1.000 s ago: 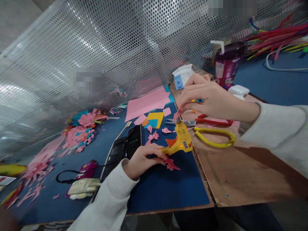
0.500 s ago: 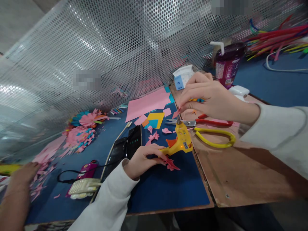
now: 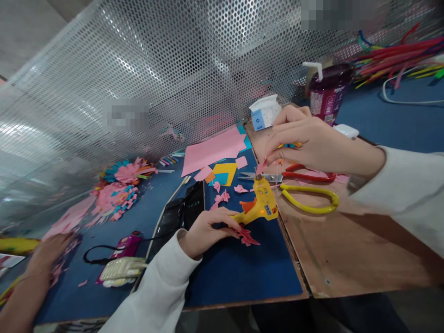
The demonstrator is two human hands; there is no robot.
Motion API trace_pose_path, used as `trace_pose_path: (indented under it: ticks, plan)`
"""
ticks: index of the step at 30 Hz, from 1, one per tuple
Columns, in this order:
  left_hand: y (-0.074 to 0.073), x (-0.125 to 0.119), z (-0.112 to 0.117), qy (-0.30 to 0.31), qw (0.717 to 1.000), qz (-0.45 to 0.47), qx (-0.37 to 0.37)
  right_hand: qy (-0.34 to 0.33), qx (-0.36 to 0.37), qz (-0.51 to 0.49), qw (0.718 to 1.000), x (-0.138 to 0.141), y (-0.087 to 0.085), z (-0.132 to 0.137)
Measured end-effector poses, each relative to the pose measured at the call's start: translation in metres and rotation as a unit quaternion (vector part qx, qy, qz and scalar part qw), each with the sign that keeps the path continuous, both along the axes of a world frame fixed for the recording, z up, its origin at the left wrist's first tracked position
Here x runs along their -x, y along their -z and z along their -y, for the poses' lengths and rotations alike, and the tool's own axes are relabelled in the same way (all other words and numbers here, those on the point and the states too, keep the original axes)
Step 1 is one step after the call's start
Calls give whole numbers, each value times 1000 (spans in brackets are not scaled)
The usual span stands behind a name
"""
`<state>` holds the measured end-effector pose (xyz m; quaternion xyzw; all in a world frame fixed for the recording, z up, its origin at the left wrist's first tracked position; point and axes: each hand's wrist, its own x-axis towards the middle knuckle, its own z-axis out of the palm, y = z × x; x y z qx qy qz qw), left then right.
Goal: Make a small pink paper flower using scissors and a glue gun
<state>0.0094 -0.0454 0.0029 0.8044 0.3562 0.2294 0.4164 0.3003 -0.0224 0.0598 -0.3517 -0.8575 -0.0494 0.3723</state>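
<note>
A: State the condition of each grip, as seen from where you stood.

B: The right grip [image 3: 305, 141] was pinched on a small pink paper piece [image 3: 261, 167]. The left grip [image 3: 209, 230] was closed on the handle end of the yellow glue gun [image 3: 262, 196]. A red paper flower [image 3: 247, 237] sat at the left fingertips; I could not tell whether they clamped it.

A: Specify the governing relation.

B: Paper piece to nozzle [image 3: 258, 177]. The piece stood right at the far end of the nozzle; contact could not be confirmed from my position.

A: Long axis of the gun?

B: The barrel ran near to far, nozzle facing the far side, with the handle branching left. The right grip was the nearer hand to the nozzle, reaching in from the right and the far side. The left grip was nearer the handle.

A: Position of each item relative to its grip?

B: The paper piece projected from the right grip toward the near left. The gun's body extended to the right of the left grip, over the blue bench [image 3: 255, 277]. The flower lay on the near side of the handle.

A: Adjacent items?

B: Scissors [image 3: 276, 177] lay just right of the nozzle.
</note>
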Motion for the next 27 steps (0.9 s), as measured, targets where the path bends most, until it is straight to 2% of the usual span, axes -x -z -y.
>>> trace_pose_path:
  ticks: [4,9,12,15,18,23,25,27]
  plan:
    - [1,1,-1,0,1000,-11,-7,2,14,9,1000,-10,-11,10]
    - [4,4,-3,-3,1000,-22,-19,113,48,-4,992,-49,-13,33]
    - [4,4,-5,-6,1000,-22,-19,157,81,-1,984,-84,-2,50]
    - [4,4,-5,-13,999,-23,-18,203,34,3,979,-113,16,63]
    - [4,4,-5,-27,999,-20,-15,261,-43,35,964,-131,35,70]
    - [1,3,-2,-69,997,18,5,207,-54,169,962,-138,65,76]
    - [-1,1,0,-74,996,38,23,215,-47,176,959,-135,69,79]
    - [-3,0,1,-84,993,63,49,234,-34,124,964,-124,68,83]
